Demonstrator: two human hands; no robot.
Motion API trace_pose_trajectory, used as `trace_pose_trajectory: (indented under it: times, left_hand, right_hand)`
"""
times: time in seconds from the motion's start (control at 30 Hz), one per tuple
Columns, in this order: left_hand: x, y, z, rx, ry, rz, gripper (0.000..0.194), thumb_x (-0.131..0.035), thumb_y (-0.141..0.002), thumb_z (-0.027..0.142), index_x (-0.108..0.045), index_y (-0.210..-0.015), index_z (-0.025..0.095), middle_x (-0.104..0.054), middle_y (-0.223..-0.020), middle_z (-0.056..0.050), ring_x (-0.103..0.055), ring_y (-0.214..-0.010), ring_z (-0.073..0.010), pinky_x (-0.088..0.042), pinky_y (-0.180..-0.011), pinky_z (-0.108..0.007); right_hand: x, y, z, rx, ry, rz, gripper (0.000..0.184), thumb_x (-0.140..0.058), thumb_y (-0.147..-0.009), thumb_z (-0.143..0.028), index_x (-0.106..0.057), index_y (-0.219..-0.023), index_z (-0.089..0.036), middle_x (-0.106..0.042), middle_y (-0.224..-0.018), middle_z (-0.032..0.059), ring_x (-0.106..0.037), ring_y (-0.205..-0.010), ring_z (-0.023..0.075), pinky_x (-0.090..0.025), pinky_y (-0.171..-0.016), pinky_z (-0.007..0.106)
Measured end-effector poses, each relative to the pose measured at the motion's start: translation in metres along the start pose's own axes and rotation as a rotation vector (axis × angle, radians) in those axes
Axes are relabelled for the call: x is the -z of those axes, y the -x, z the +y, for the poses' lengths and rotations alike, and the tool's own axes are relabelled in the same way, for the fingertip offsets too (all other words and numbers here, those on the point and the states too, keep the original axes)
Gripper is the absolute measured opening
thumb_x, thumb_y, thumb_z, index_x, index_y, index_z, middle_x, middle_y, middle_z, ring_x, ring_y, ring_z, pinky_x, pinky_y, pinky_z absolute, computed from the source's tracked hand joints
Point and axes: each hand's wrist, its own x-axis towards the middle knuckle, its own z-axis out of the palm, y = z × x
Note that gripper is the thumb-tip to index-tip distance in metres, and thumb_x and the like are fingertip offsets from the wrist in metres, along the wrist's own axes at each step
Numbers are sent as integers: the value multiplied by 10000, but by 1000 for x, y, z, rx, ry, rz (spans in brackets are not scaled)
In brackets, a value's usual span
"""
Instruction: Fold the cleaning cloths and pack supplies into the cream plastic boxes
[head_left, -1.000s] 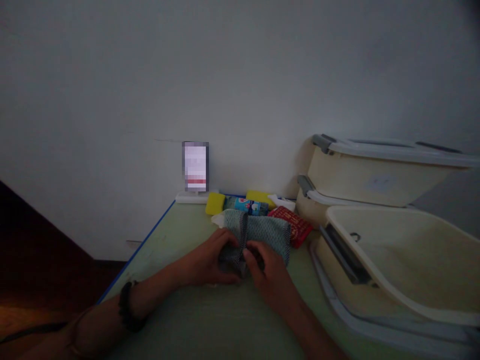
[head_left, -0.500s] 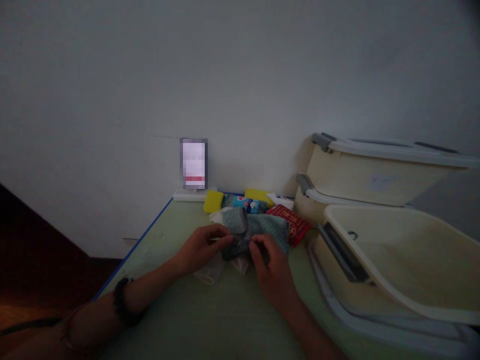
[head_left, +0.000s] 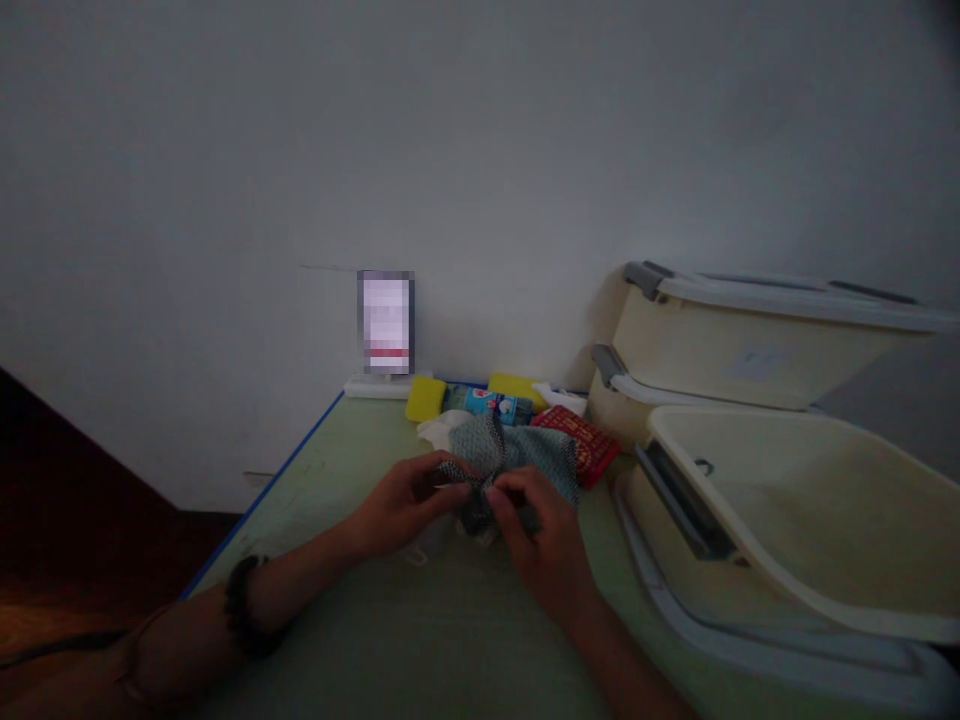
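A grey-green knitted cloth [head_left: 517, 452] lies bunched on the pale green table [head_left: 390, 640]. My left hand [head_left: 397, 498] pinches its near left edge with thumb and fingers closed. My right hand [head_left: 541, 540] grips the cloth's near fold beside it, fingers curled. The two hands almost touch at the cloth's middle. Something white [head_left: 431, 535] shows under the cloth below my left hand. A dark band sits on my left wrist.
Behind the cloth lie yellow sponges [head_left: 424, 398], a blue-labelled bottle [head_left: 491, 405] and a red packet [head_left: 589, 443]. A small card stand [head_left: 385, 325] is against the wall. Cream plastic bins [head_left: 757, 350] stack at right, an open one [head_left: 810, 500] nearest. The table's blue left edge drops off.
Both hands have lifted and gathered the cloth's near edge, drawing closer together. The white item under the cloth has come partly into sight.
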Motion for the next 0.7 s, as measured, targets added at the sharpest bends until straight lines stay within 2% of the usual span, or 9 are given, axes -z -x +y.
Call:
trace_pose_trajectory:
  times: [0.13,0.27,0.33,0.43,0.5,0.6,0.7]
  left_hand:
    - [2,-2,3,9,-46,-2,161,-588,-780,257,-691,-712,153,-643,-672,-14,-581,-665,-157,-462,-651,-252]
    - [3,-4,7,-58,-116,58,130,-615,-752,236,-726,-744,169,-646,-725,-22,-574,-681,-156,-459,-650,-247]
    - [3,-5,8,-82,-146,112,109,-640,-725,222,-725,-683,168,-646,-711,-28,-573,-670,-154,-463,-631,-241]
    - [2,-5,9,-4,-86,135,136,-658,-708,220,-690,-593,153,-622,-586,-14,-562,-545,-132,-474,-540,-235]
    - [1,-4,7,48,22,113,74,-682,-686,219,-689,-688,146,-644,-612,-11,-580,-521,-132,-499,-513,-245]
    - [0,-4,2,62,163,73,285,-738,-626,189,-653,-894,143,-689,-746,-23,-629,-596,-150,-536,-527,-256]
    - [0,-5,-3,68,219,61,388,-759,-603,159,-608,-959,138,-696,-779,-15,-638,-631,-140,-547,-533,-241]
  right_hand:
    - [1,0,0,-9,-34,7,120,-469,-860,-198,-589,-850,-210,-608,-805,25,-575,-754,153,-463,-677,269]
    - [1,1,2,24,-43,-34,173,-472,-853,-198,-616,-945,-224,-610,-921,51,-593,-851,170,-487,-746,297]
    - [0,1,3,38,-28,-59,189,-484,-851,-203,-623,-976,-230,-595,-949,55,-592,-874,171,-494,-767,307]
    - [0,3,5,26,-9,-79,230,-489,-853,-201,-618,-1040,-233,-572,-987,65,-582,-917,178,-496,-791,321]
    - [0,4,7,15,-9,-94,266,-485,-856,-195,-606,-1090,-230,-553,-1008,75,-577,-929,183,-500,-777,320]
    - [1,5,10,22,-26,-131,322,-448,-867,-152,-584,-1146,-235,-521,-1039,82,-576,-865,160,-505,-722,298]
    - [0,6,11,37,-37,-153,370,-418,-863,-97,-581,-1165,-236,-501,-1046,83,-558,-802,135,-498,-697,284]
